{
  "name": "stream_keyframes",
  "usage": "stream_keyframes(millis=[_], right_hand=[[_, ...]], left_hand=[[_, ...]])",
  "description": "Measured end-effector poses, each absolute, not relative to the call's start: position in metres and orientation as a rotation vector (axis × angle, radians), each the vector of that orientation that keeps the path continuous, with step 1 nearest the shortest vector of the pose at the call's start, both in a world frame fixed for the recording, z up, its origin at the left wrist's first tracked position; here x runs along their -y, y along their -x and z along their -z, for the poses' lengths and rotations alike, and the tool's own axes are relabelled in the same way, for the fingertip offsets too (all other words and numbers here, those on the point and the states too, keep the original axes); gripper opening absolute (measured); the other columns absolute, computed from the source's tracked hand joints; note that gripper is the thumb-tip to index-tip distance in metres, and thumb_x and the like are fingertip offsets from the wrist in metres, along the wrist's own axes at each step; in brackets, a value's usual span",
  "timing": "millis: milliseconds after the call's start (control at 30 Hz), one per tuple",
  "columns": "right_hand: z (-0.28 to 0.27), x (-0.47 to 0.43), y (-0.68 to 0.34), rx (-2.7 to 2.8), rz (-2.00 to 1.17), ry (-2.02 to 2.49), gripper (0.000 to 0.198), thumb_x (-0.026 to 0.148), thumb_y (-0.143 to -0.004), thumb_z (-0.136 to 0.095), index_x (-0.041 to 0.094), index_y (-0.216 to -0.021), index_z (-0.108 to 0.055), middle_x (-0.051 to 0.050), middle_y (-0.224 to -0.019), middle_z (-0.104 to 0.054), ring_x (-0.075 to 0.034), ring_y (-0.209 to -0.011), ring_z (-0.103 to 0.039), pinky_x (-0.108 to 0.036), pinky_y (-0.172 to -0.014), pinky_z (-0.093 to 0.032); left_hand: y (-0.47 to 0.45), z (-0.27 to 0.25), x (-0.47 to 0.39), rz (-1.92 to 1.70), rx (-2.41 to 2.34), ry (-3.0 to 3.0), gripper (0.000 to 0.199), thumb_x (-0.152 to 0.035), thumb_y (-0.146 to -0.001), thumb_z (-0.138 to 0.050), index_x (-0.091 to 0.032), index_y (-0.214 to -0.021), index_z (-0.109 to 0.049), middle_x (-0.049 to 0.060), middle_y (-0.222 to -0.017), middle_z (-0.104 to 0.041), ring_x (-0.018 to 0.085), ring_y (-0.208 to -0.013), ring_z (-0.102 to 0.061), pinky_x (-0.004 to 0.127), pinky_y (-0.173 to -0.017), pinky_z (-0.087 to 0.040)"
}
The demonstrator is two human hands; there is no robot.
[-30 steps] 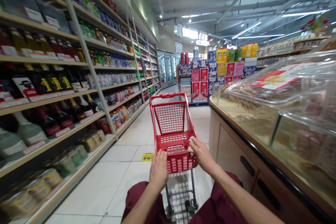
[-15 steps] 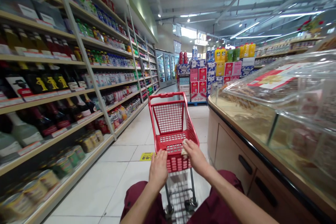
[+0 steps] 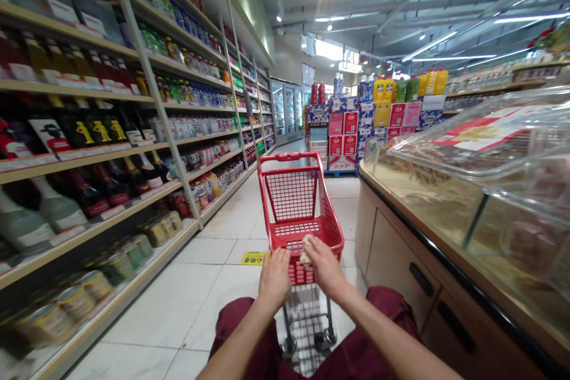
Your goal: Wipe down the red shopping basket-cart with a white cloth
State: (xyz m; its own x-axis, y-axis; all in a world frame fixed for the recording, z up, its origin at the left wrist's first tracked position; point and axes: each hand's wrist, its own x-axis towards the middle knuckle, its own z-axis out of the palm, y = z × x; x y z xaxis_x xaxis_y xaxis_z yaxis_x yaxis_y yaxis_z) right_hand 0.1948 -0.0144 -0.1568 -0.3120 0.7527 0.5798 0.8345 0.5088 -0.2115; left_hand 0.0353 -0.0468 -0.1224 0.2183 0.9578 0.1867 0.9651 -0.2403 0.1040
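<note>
A red plastic shopping cart (image 3: pixel 294 231) stands right in front of me, its basket empty and its grey wheels between my knees. My left hand (image 3: pixel 275 278) is closed over the near rim at the left corner. Just to its right, my right hand (image 3: pixel 326 267) presses a crumpled whitish cloth (image 3: pixel 306 257) against the same rim. The cloth shows at the fingertips and the thumb side; the rest lies hidden under the palm.
Shelves of bottles and cans (image 3: pixel 111 148) line the left side. On the right stands a wooden counter (image 3: pixel 392 255) with clear covers. Stacked drink boxes (image 3: pixel 342 142) stand ahead, with glass-door coolers (image 3: pixel 285 110) beyond. A yellow floor sticker (image 3: pixel 253 257) lies left of the cart.
My right hand has slid left along the rim with the cloth, closer to my left hand. The left hand stays at its corner. The scene has shifted slightly right in view.
</note>
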Motion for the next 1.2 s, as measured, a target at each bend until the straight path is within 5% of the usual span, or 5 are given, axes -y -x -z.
stream_keyframes(millis=[300, 533, 733, 933, 1200], right_hand=[[0.151, 0.007, -0.239, 1.976, 0.232, 1.591, 0.041, 0.007, -0.081, -0.036, 0.015, -0.118, -0.052, -0.014, -0.131, -0.041, -0.025, -0.123, -0.033, -0.045, -0.097, -0.03], [0.156, 0.02, -0.204, 2.196, 0.21, 1.28, 0.043, 0.006, -0.081, -0.037, 0.02, -0.12, -0.049, -0.008, -0.131, -0.042, -0.02, -0.122, -0.034, -0.04, -0.098, -0.03], [0.159, 0.007, -0.25, 1.964, 0.279, 1.54, 0.042, 0.006, -0.079, -0.036, 0.018, -0.116, -0.053, -0.011, -0.128, -0.045, -0.022, -0.12, -0.038, -0.041, -0.096, -0.032], [0.177, 0.0, -0.25, 2.027, 0.271, 1.381, 0.039, 0.009, -0.081, -0.038, 0.017, -0.116, -0.053, -0.012, -0.127, -0.046, -0.022, -0.119, -0.038, -0.041, -0.098, -0.032], [0.17, -0.026, -0.291, 1.978, 0.216, 1.465, 0.036, 0.01, -0.079, -0.04, 0.016, -0.11, -0.057, -0.013, -0.124, -0.049, -0.022, -0.119, -0.038, -0.041, -0.096, -0.033]], left_hand=[[-0.031, 0.126, 0.047, 0.419, 1.891, 2.449, 0.05, -0.013, -0.071, -0.037, -0.014, -0.121, -0.043, 0.008, -0.126, -0.047, 0.019, -0.12, -0.035, 0.04, -0.106, -0.011], [-0.035, 0.125, 0.051, 0.412, 1.877, 2.462, 0.049, -0.014, -0.071, -0.038, -0.015, -0.12, -0.044, 0.008, -0.125, -0.048, 0.019, -0.119, -0.036, 0.04, -0.105, -0.011], [-0.021, 0.117, 0.037, 0.396, 1.748, 2.485, 0.042, -0.015, -0.074, -0.039, -0.021, -0.114, -0.048, 0.006, -0.123, -0.05, 0.019, -0.119, -0.038, 0.049, -0.105, -0.008], [-0.007, 0.101, 0.018, 0.175, 1.535, 2.504, 0.021, -0.024, -0.081, -0.041, -0.022, -0.077, -0.062, 0.002, -0.084, -0.065, 0.019, -0.113, -0.043, 0.047, -0.106, -0.009], [-0.063, 0.102, 0.035, 0.192, 1.531, 2.514, 0.026, -0.03, -0.083, -0.04, -0.02, -0.08, -0.063, 0.004, -0.081, -0.065, 0.019, -0.095, -0.051, 0.047, -0.105, -0.014]])
